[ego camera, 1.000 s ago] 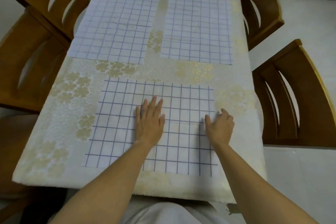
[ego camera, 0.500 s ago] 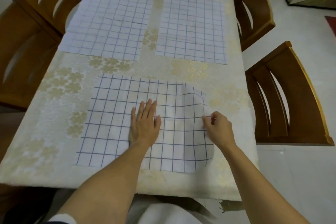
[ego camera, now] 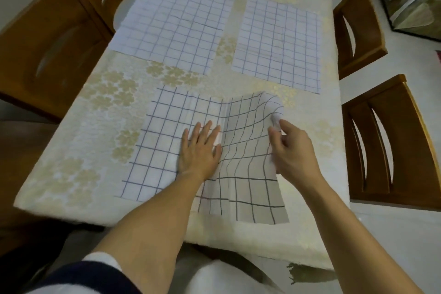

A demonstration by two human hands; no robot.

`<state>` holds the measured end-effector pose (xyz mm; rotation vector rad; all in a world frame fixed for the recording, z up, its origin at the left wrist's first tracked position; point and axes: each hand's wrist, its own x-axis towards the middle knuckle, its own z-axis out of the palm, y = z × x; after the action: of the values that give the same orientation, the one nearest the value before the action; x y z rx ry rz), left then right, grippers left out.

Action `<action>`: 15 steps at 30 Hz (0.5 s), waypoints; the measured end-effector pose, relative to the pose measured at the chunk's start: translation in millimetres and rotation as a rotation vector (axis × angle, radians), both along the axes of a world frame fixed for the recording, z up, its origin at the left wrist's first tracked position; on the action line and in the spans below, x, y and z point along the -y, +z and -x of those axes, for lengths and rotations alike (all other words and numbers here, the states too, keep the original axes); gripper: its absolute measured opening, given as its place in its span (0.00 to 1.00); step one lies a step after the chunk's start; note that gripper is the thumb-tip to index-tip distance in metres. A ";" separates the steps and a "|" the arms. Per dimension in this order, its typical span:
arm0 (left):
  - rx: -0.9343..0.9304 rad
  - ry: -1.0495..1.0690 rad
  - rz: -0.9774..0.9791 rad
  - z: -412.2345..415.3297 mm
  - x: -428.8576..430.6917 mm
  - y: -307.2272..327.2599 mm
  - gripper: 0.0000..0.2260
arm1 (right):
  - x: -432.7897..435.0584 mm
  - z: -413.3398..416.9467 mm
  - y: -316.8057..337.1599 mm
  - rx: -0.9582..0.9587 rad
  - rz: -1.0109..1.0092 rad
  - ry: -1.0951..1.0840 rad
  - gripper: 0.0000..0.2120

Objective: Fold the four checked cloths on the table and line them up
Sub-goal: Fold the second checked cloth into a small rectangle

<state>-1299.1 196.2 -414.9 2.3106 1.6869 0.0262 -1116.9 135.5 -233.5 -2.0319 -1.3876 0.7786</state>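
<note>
I see the left hand (ego camera: 199,150) spread flat, palm pressing the middle of the near cloth (ego camera: 155,143). The right hand (ego camera: 294,148) pinches that cloth's right edge, raised just beside the left hand's thumb, with the cloth's right half curling up between the two hands.

- A dark blue sleeve (ego camera: 78,277) with a white edge (ego camera: 100,259) covers the left upper arm.
- The left forearm (ego camera: 152,224) and right forearm (ego camera: 338,229) are bare, like the left hand (ego camera: 199,150) and right hand (ego camera: 294,148).
- Pale clothes (ego camera: 214,279) cover the lap.
</note>
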 end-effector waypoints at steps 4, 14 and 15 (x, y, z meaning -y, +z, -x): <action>0.049 -0.004 -0.038 7.1 2.4 7.4 0.26 | -16.6 44.2 4.4 -0.014 -0.056 0.042 0.21; 1.149 0.464 0.532 76.7 -21.2 82.4 0.17 | -76.8 172.7 3.7 -0.050 0.034 0.134 0.14; 1.244 0.498 0.600 87.3 -24.1 93.1 0.20 | -80.0 183.2 3.1 -0.068 0.069 0.144 0.12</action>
<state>-1386.4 220.3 -321.8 0.9484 1.2216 0.7547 -1300.2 215.4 -230.4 -1.9541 -1.4996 0.9600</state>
